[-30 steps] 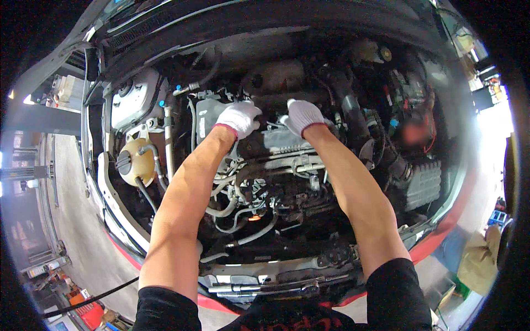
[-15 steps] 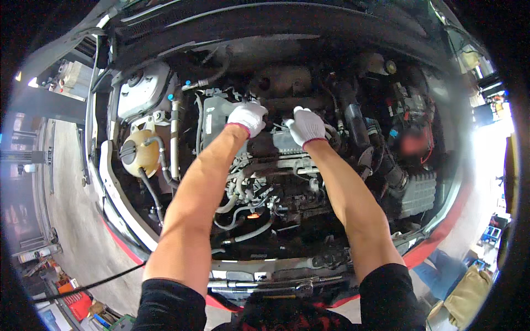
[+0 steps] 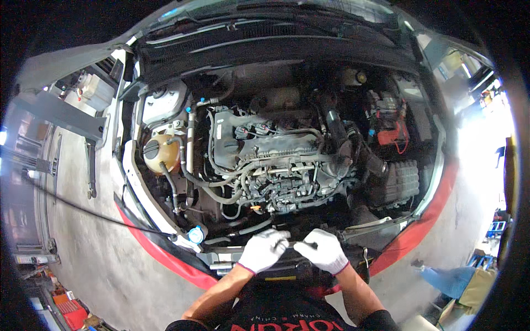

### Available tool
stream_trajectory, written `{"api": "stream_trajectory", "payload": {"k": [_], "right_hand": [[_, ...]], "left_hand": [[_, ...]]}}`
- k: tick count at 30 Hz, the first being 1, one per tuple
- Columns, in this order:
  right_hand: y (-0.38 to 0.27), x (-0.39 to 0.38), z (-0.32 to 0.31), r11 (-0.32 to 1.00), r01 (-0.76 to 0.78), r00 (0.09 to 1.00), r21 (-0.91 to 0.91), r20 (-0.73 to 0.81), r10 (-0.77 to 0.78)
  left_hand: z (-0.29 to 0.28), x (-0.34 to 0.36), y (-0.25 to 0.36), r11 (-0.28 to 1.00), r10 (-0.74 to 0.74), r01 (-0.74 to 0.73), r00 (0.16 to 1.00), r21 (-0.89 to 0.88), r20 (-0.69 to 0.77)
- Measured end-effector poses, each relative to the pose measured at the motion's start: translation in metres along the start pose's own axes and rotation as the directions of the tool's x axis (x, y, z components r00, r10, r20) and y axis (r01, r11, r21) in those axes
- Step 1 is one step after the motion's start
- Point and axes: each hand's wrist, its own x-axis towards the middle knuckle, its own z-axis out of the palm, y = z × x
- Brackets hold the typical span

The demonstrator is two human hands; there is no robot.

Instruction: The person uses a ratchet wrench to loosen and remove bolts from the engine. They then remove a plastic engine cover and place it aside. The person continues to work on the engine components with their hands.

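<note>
Both my hands wear white knit work gloves and meet in front of my chest, above the front edge of the engine bay. My left hand [image 3: 264, 251] is closed, its fingers bunched and pointing to the right. Facing it, my right hand [image 3: 323, 250] is curled closed, thumb and fingertips toward the left glove. Only a narrow gap separates the fingertips; anything pinched there is too small to make out. Beyond the hands lies the uncovered engine [image 3: 270, 149], with hoses and wiring along its near side.
A yellowish coolant reservoir [image 3: 163, 154] stands at the left, with a blue-capped filler [image 3: 196, 234] nearer me. At the right are a battery with a red cover [image 3: 389, 136] and a ribbed grey box [image 3: 397, 185]. Red fender covers [image 3: 417, 234] drape the front edge. A black cable [image 3: 91, 212] crosses at left.
Both hands have drawn back from the top of the engine toward my body, uncovering the engine's middle. The view has shifted, showing more of the windshield base.
</note>
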Motion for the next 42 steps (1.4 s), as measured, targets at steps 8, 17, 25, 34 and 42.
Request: {"api": "stream_trajectory", "payload": {"k": [8,17,25,34,42], "right_hand": [[-0.208,0.0,-0.053,0.574,0.735,0.62,0.361,-0.012,-0.785],[-0.32,-0.065,-0.079,0.475,0.637,0.477,0.607,0.173,-0.862],[-0.187,-0.09,0.0,0.839,0.544,0.806,0.03,0.258,-0.532],[-0.048,-0.15,0.062,0.977,0.071,0.992,-0.201,0.114,-0.049],[-0.027,-0.19,0.059,0.968,-0.237,0.971,-0.086,0.004,0.238]], "left_hand": [[-0.013,-0.043,0.014,0.984,0.157,-0.155,0.987,0.083,-0.027],[-0.018,-0.132,0.023,0.99,-0.064,0.091,0.967,0.103,-0.245],[-0.052,-0.177,-0.022,0.95,-0.313,0.249,0.744,-0.19,-0.59],[-0.047,-0.186,-0.099,0.859,-0.041,0.382,0.714,0.34,-0.699],[-0.044,-0.181,-0.1,0.879,0.058,0.296,0.712,0.373,-0.7]]}}
